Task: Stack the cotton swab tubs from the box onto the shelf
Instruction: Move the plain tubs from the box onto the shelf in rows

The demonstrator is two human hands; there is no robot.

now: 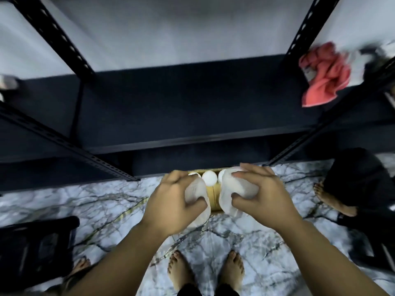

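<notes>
My left hand [174, 200] is closed around a clear cotton swab tub [197, 194], held over the floor in front of the shelf. My right hand [259, 193] grips a second tub [234, 191] beside it. Between and below the two tubs lies the cardboard box [214, 194] on the floor, with another white-lidded tub [209, 177] standing in it. The black metal shelf [192, 107] spans the view above the hands; its dark board is bare in the middle. Both tubs are blurred by motion.
A red cloth [322, 77] lies on the shelf's right end. Slotted black uprights [53, 37] frame the shelf. Another person's bare foot [330, 197] and dark clothing stand at the right. A black crate [36, 248] sits at lower left on the marble floor.
</notes>
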